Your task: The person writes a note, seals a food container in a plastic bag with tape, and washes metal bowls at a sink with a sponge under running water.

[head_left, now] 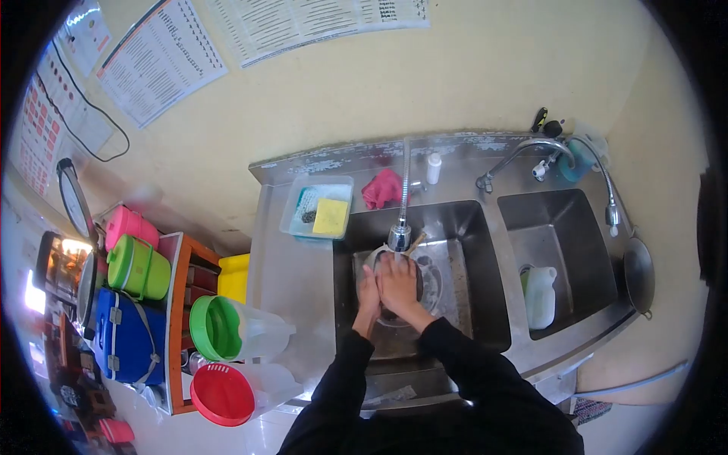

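In the left sink basin [476, 318], both hands are under the running spout of a flexible tap [400, 236]. My right hand [398, 282] lies with its fingers stretched out flat over a round, bowl-like dish [419, 282], which it largely covers. Against the dish's left side, my left hand [369, 296] is closed around the edge, its fingers mostly hidden. A light brown stick-like piece [417, 242] shows just beyond the fingers. Under the hands are wet, round shapes on the basin floor, too blurred to name.
Left of the basin, a clear tub [284, 216] holds a yellow sponge [331, 218]. A pink cloth [381, 188] and white bottle [434, 168] stand behind. The right basin holds a jug [541, 297]. Green-rimmed [216, 327] and red-rimmed [222, 394] clear pitchers stand at the left counter edge.
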The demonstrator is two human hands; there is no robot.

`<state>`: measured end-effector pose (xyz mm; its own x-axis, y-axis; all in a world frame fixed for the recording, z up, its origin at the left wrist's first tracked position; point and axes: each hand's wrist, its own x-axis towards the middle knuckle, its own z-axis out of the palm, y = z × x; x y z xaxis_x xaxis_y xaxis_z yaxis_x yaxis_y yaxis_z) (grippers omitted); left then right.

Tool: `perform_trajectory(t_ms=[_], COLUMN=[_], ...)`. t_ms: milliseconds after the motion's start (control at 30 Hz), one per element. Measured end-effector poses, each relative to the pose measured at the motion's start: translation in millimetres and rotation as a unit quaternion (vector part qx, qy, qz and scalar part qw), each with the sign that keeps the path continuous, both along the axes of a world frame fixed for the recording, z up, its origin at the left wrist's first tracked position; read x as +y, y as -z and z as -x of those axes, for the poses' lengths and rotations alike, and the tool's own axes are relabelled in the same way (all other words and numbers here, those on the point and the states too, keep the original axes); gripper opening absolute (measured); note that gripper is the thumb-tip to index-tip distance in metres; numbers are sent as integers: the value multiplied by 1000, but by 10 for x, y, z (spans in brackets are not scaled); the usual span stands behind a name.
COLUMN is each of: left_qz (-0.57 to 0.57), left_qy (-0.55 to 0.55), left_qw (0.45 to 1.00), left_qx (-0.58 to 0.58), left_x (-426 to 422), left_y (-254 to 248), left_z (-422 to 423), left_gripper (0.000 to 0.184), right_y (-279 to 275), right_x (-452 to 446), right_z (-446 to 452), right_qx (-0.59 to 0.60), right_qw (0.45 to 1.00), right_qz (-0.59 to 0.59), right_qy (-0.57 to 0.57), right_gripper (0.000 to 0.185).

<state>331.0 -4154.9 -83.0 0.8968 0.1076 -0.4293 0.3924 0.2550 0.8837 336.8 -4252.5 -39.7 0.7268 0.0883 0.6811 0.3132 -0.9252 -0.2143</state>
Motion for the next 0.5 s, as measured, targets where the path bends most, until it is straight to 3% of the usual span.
perform_trajectory(t_ms=[33,100,167,267,300,333,400,433,500], left_qz=[20,-3,-14,-21,21,64,224,303,321], left_qy=[-16,-39,16,23,9,-6,-39,-60,-120], left_qw=[999,998,998,999,1000,998,974,951,939], left_qx=[-18,-56,-53,-10,-6,-1,-22,-33,42], left_x=[-97,-242,-197,-79,-71,-62,28,39,12], left_y=[-75,-105,-51,10,64,118,314,355,203], left_z=[-10,-37,38,7,-32,-72,-220,-261,-215], left_gripper=[59,64,64,62,61,61,61,63,64], right_y=[48,-147,-268,-113,-312,-317,-104,-68,61], right_x=[-56,-183,-407,-305,-178,-122,-85,-151,-249], right_z=[-59,-229,-495,-606,-503,-331,12,178,346], right_qx=[-33,258,518,479,479,380,143,111,73], right_qw=[999,963,841,853,862,922,980,977,987], right_qz=[-12,-74,-150,-167,-126,-68,6,58,40], right_qy=[-27,29,45,122,108,8,-137,-175,-136], right_gripper=[55,51,51,54,46,42,40,43,46])
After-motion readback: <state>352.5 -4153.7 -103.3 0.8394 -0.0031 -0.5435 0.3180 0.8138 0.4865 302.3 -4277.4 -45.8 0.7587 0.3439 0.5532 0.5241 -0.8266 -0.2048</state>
